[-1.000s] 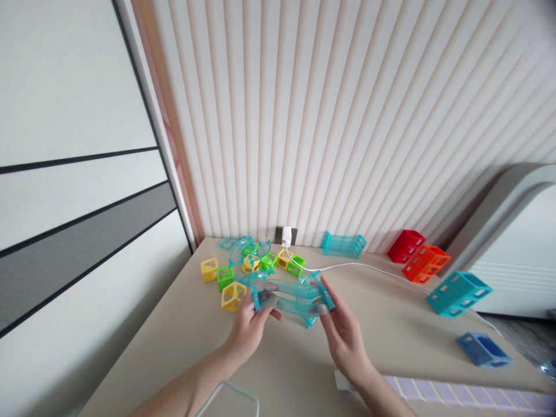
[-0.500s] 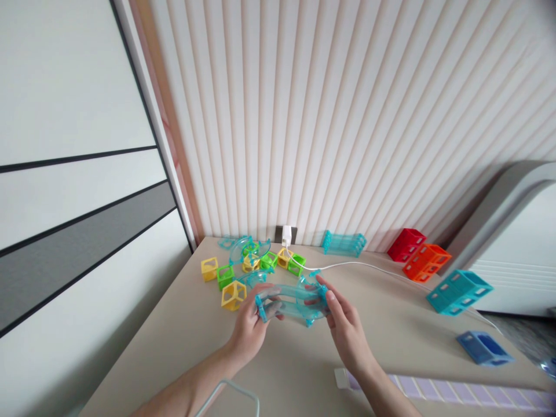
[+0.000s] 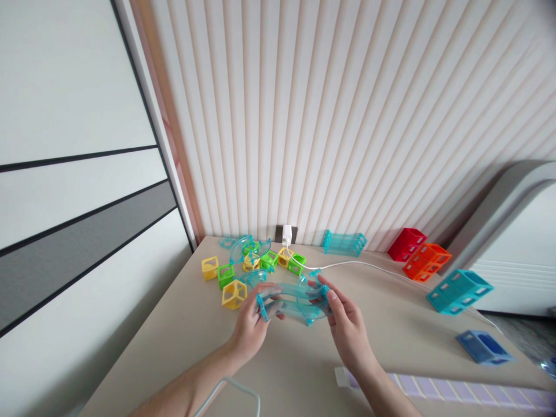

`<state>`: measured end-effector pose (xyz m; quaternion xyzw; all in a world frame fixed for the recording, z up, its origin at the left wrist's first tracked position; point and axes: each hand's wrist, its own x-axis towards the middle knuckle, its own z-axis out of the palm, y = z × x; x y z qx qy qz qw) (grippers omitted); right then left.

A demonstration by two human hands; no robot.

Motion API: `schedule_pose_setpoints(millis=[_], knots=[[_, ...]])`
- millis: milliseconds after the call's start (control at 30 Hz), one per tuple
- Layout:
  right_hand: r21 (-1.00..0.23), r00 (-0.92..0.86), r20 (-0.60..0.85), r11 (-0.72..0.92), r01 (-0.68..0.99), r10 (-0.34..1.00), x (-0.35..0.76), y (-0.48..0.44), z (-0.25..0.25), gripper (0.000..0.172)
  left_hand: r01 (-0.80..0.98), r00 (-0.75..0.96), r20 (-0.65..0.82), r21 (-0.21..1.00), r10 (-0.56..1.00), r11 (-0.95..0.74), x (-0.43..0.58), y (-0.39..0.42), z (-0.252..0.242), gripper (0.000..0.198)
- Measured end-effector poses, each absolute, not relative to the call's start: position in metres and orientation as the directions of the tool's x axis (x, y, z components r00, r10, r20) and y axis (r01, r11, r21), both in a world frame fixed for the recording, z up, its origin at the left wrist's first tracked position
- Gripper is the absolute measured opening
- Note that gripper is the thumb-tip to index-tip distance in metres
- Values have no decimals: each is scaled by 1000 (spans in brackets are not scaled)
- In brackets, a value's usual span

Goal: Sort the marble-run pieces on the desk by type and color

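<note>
I hold a clear teal curved track piece (image 3: 292,302) just above the beige table (image 3: 182,341), one hand at each end. My left hand (image 3: 252,324) grips its left end, fingers curled round it. My right hand (image 3: 347,327) pinches its right end, thumb on top. Just behind the piece lie more teal track parts (image 3: 243,249) among small yellow and green cubes (image 3: 234,293).
A white charger (image 3: 286,234) sits in a wall socket, its cable (image 3: 365,265) running right across the table. A straight teal track (image 3: 344,243), red (image 3: 406,245), orange (image 3: 426,262), teal (image 3: 459,291) and blue blocks (image 3: 483,348) lie to the right. A ribbed wall rises behind.
Both hands have turned the curved track a little and brought it slightly lower and closer together; my right thumb has moved onto its top edge.
</note>
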<state>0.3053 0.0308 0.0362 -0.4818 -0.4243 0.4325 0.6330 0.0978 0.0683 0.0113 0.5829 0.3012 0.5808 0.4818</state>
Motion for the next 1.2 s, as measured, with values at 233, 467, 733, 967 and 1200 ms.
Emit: schedule_pose_setpoints(millis=[233, 467, 733, 967, 1200], knots=[[-962, 297, 126, 190, -194, 946, 306, 32, 34, 51, -229, 169, 407, 902, 898, -366, 98, 67, 13, 20], [-924, 252, 158, 233, -303, 955, 302, 31, 44, 48, -283, 150, 398, 894, 905, -346, 100, 66, 17, 20], [-965, 265, 131, 185, -188, 955, 306, 30, 37, 49, -255, 155, 426, 889, 891, -381, 100, 66, 13, 25], [-972, 308, 165, 207, -110, 937, 305, 30, 37, 54, -253, 157, 447, 880, 881, -402, 100, 67, 14, 21], [-981, 278, 175, 192, -33, 944, 308, 30, 32, 56, -251, 174, 439, 885, 881, -391, 98, 69, 10, 22]])
